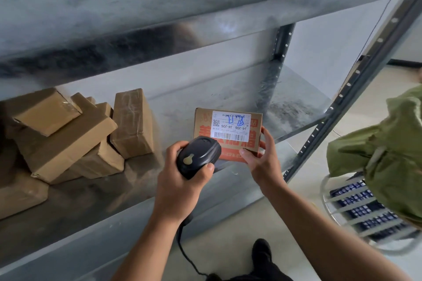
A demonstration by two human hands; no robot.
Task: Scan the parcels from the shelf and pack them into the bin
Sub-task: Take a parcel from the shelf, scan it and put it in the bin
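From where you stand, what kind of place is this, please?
Most likely a parcel depot or storeroom: metal shelving holds taped brown parcels, and the left hand grips a barcode scanner aimed at a labelled box that the right hand holds.

The left grip [180, 175] curls round a black handheld barcode scanner with a cable [198, 155]. Its head is just beside the white label of a brown cardboard parcel with red print [228, 130]. The right grip [262, 162] pinches that parcel's right side near the front edge of the grey metal shelf [127, 228]. A heap of plain brown taped parcels [68, 141] sits toward the shelf's left end. An olive-green fabric sack [388, 150] shows beyond its right end.
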